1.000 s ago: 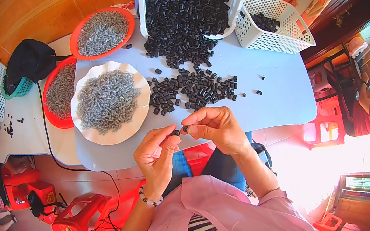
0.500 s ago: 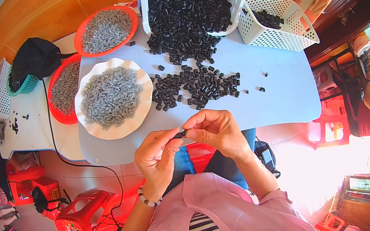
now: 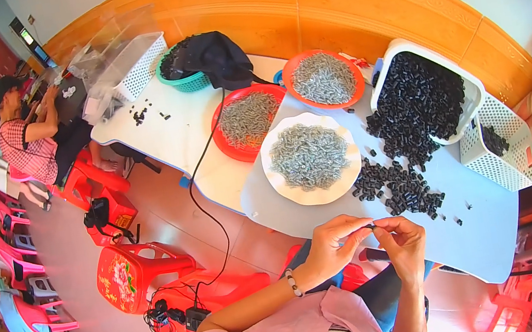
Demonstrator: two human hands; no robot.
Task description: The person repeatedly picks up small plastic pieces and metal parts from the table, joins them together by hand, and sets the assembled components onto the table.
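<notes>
My left hand, with a beaded bracelet at the wrist, pinches a small black cylindrical plastic piece between thumb and fingers. From the other side my right hand closes its fingertips on the same piece, and they hide most of it. Both hands are above the table's near edge, over my lap. Just beyond them, a scalloped white plate holds a heap of small silvery coils that look like springs. Right of the plate, many loose black plastic pieces lie on the grey-blue tabletop.
A white tub spills black pieces at the back right, beside a white perforated basket. Two red bowls hold more silvery coils. A black cable hangs off the table. Red stools and a seated person are left.
The view has swung left, so the table now sits further right and another person at the left shows more fully. Both hands still pinch the black piece.
</notes>
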